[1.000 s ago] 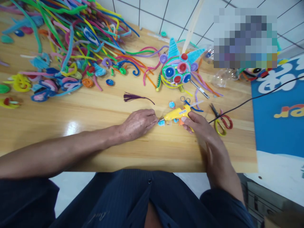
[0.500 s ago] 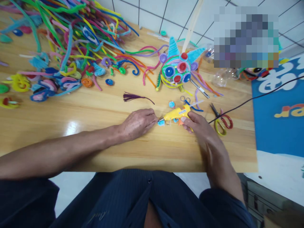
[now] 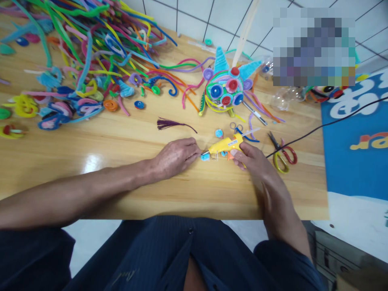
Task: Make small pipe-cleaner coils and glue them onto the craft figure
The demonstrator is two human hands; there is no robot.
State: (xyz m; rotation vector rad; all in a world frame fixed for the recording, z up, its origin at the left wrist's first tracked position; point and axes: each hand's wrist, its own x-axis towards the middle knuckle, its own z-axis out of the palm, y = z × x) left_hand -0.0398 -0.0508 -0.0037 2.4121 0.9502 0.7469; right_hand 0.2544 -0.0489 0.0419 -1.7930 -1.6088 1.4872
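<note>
My right hand [image 3: 247, 155] is wrapped round the handle of a yellow hot glue gun [image 3: 226, 144], a clear glue stick poking out of its back. The gun's metal nozzle points left, at a small light-blue fuzzy piece [image 3: 205, 157] on the table. Beside the nozzle tip, my left hand [image 3: 178, 155] has its fingers pinched together. What they hold, if anything, is hidden. A round blue coil [image 3: 218, 133] lies just behind the gun. Farther back sits a round, many-coloured pipe-cleaner creature [image 3: 226, 91] with blue pointed ears.
Scissors [image 3: 282, 153] with red and yellow handles lie at the right, near the black cord [image 3: 318, 124]. A dark purple tassel [image 3: 176, 124] rests beyond my left hand. Pipe cleaners [image 3: 100, 40] heap up at the back left, with coiled pieces in front. A white-tiled wall [image 3: 194, 18] stands behind.
</note>
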